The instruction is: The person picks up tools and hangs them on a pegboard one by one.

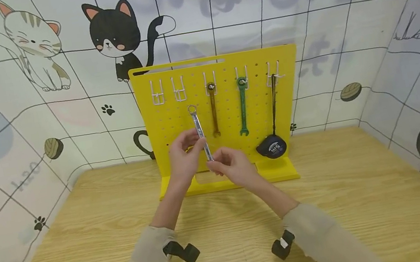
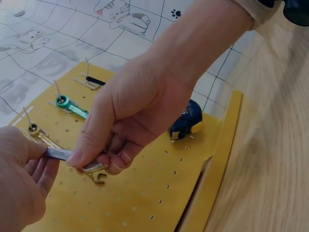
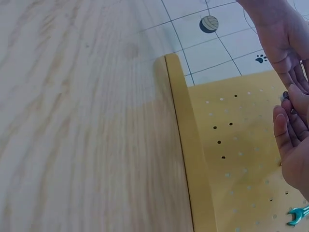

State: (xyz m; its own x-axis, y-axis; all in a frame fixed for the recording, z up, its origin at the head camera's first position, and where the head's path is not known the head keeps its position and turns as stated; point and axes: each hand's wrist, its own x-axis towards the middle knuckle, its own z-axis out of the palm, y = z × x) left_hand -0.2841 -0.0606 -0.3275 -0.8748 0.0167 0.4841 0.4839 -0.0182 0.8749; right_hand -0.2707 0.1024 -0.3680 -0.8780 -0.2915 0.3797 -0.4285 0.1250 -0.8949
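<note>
A silver combination wrench [image 1: 200, 133] stands nearly upright in front of the yellow pegboard [image 1: 182, 163], its ring end up. My left hand [image 1: 186, 156] pinches the middle of its shaft between thumb and fingers. At the lower end, my right hand [image 1: 234, 166] pinches the wrench and hides its tip. The left wrist view shows the silver shaft [image 2: 57, 153] between both hands. Behind it, a bronze-coloured wrench [image 1: 214, 112] and a green wrench [image 1: 243, 107] hang by their ring ends from white hooks. Two white hooks [image 1: 179, 90] at the left hold nothing.
A dark blue tape measure [image 1: 273, 146] hangs by its black strap from the rightmost hook. The board's yellow base [image 1: 276, 175] stands on the wood-grain tabletop [image 1: 345, 191]. Wall sheeting [image 1: 190, 13] with cat drawings encloses the back and sides.
</note>
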